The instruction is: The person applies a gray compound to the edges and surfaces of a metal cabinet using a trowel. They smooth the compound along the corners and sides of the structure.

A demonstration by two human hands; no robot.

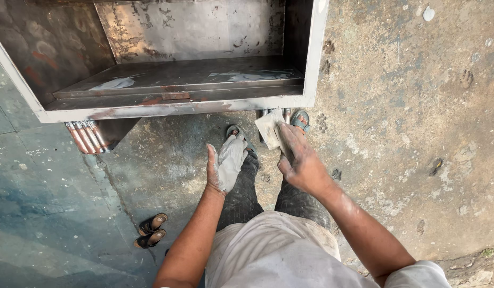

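Head view, sanding pad (269, 128) under right fingers (289, 140)

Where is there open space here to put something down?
Bare floor lies right of the metal cabinet, and left between its ribbed leg and the sandals. It is crowded at the cabinet's front corner: left hand, right hand on a sheet, both feet.

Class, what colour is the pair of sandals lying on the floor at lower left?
Brown with dark straps, seen in the head view.
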